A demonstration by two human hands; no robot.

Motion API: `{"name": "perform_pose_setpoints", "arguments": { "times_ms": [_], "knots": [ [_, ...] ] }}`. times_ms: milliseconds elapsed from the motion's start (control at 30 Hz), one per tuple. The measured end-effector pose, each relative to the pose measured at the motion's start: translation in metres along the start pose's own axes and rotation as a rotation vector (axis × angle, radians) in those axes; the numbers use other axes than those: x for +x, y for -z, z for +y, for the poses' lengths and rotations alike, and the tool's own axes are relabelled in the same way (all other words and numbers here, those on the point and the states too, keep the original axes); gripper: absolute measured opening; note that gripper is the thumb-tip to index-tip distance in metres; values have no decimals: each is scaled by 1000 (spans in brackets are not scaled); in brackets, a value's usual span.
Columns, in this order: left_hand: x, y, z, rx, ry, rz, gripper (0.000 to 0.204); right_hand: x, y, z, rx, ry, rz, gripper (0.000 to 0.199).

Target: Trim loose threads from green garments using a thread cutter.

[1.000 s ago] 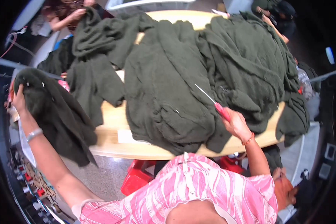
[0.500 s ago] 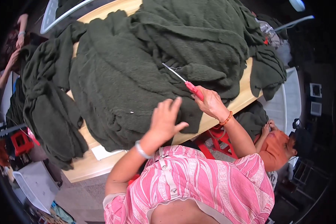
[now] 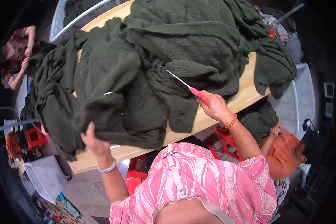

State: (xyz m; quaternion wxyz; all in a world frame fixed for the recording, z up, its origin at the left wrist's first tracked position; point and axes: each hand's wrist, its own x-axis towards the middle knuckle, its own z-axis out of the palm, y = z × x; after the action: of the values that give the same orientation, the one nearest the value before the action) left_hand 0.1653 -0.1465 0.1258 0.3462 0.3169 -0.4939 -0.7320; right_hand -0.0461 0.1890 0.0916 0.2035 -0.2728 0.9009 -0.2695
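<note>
My left hand (image 3: 96, 142), a white band at its wrist, is at the near left edge of a dark green knit garment (image 3: 104, 115). Its fingers are partly hidden in the fabric and a little blurred; they pinch a raised, folded-over part. A small white label shows on the fold. In my right hand (image 3: 217, 108), which wears an orange bead bracelet, is a slim metal-shafted tool with a red handle (image 3: 198, 95). The tool points up and left over another heaped dark green knit garment (image 3: 198, 48), its tip beside a loose thread (image 3: 160, 67).
The garments cover most of a light wooden table (image 3: 242, 89). A clear plastic bin (image 3: 57, 26) stands beyond the far left, another bin (image 3: 304, 89) at right. Red stools (image 3: 136, 175) stand by the near edge. A person in orange (image 3: 283, 153) handles dark fabric at right; another person sits far left.
My left hand has moved left from lying spread on the garment and now folds its near part over leftward. My right hand and tool have shifted only slightly. The view has shifted slightly.
</note>
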Motion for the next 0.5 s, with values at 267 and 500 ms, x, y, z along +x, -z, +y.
{"name": "perform_pose_setpoints", "arguments": {
  "times_ms": [267, 500],
  "knots": [
    [-117, 101, -92, 547, 407, -360, 37, 4, 5, -10, -89, 66, -165, 20],
    [-73, -49, -60, 1178, -722, -226, 66, 3, 2, -10, -128, 108, -175, 19]
  ]
}}
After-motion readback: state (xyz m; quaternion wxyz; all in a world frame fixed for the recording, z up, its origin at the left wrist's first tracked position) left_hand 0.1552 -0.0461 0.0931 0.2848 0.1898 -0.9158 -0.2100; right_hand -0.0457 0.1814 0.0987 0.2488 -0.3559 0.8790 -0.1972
